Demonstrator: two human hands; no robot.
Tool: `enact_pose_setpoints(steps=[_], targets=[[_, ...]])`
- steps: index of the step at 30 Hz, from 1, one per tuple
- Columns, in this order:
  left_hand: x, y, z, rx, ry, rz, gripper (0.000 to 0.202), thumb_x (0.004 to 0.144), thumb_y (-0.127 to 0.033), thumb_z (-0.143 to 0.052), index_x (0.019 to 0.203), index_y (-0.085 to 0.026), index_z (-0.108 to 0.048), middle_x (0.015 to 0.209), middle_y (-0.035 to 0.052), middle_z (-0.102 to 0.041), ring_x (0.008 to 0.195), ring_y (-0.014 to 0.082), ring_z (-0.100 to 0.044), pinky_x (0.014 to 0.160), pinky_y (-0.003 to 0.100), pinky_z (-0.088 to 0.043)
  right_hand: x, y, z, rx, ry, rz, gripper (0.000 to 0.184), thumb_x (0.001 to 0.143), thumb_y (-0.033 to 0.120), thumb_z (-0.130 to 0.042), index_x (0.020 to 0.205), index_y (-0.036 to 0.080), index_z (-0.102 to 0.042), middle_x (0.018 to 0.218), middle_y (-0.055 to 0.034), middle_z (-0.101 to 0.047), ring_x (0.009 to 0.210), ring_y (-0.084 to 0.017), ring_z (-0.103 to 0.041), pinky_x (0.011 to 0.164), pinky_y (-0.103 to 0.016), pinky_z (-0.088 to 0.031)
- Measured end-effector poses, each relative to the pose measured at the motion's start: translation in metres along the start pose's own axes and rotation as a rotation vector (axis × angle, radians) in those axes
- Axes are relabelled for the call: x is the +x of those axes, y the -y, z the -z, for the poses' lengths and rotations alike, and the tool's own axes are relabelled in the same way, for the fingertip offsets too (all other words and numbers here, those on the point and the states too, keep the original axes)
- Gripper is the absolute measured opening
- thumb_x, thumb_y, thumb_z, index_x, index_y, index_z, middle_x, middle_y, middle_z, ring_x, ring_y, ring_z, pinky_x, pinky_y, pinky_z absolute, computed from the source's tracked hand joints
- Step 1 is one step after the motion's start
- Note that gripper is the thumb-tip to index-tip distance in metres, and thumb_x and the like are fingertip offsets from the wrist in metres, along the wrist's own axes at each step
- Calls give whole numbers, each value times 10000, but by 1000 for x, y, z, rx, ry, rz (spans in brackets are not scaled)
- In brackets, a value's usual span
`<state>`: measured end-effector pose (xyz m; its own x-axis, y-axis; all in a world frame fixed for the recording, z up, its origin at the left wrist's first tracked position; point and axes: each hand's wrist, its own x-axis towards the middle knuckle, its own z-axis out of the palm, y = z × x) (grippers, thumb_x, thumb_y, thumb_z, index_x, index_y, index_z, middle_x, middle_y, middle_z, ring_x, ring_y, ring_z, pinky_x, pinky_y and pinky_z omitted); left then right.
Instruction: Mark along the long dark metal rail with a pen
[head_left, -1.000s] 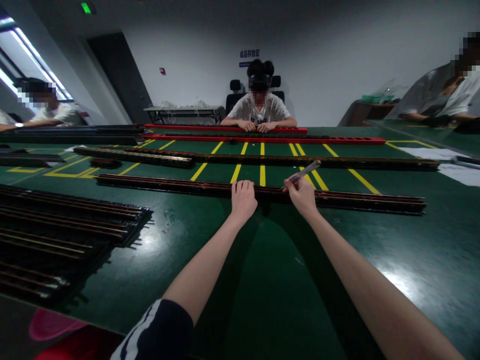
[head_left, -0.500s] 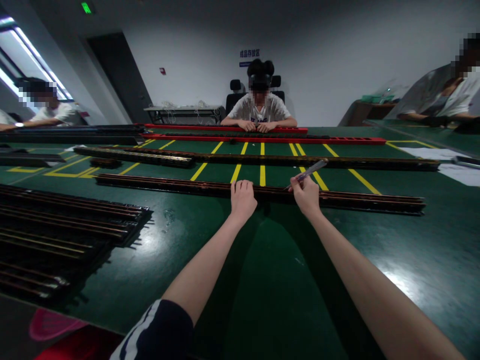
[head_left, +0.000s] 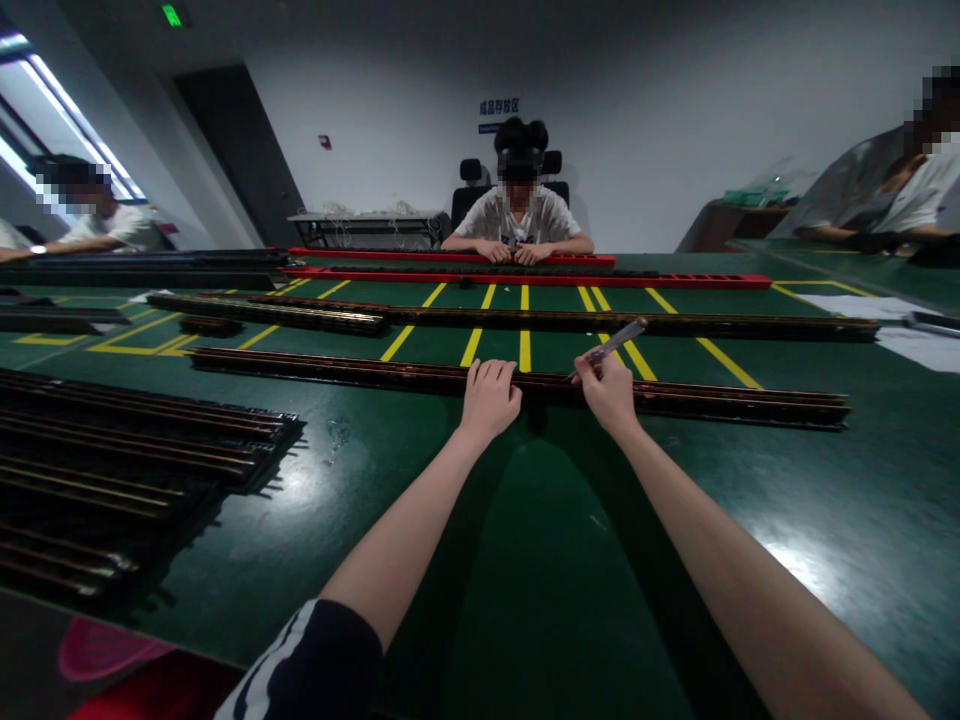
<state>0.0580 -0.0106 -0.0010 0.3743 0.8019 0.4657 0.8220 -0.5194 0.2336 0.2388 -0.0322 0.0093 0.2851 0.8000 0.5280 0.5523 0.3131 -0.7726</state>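
A long dark rail with copper-coloured strips along its length lies across the green table in front of me. My left hand is closed over it near the middle, fingers curled over the far side. To the right, my right hand pinches a slim pen-like tool with a translucent handle. The handle slants up to the right, and the low end points down at the rail. Whether that tip touches the rail, I cannot make out.
Behind it lies another long rail. Several similar strips are laid out at the left. Red rails lie farther back, before a person seated opposite. Paper sheets are at right; a pink basket is below the table edge.
My left hand has slid slightly right along the rail. My right hand and the tool have moved slightly left, so the hands are closer together.
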Motion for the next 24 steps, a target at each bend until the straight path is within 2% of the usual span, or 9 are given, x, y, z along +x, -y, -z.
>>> enact_pose_setpoints(steps=[5, 24], targets=[[0, 0, -2, 45, 65, -40, 438, 899, -334, -399, 1288, -159, -496, 1291, 91, -565, 1251, 230, -451, 1143, 466, -232, 0, -1, 0, -4, -2, 13, 405, 824, 576, -493, 778, 177, -544, 621, -45, -611, 560, -185, -599, 539, -313, -479], [1, 1, -2, 71, 81, -36, 373, 906, -332, -419, 1242, -200, -515, 1266, 79, -571, 1230, 231, -463, 1120, 458, -260, 0, 0, 0, 12, 25, -2, 423, 818, 599, -485, 780, 182, -540, 640, -38, -596, 567, -174, -589, 545, -312, -485]])
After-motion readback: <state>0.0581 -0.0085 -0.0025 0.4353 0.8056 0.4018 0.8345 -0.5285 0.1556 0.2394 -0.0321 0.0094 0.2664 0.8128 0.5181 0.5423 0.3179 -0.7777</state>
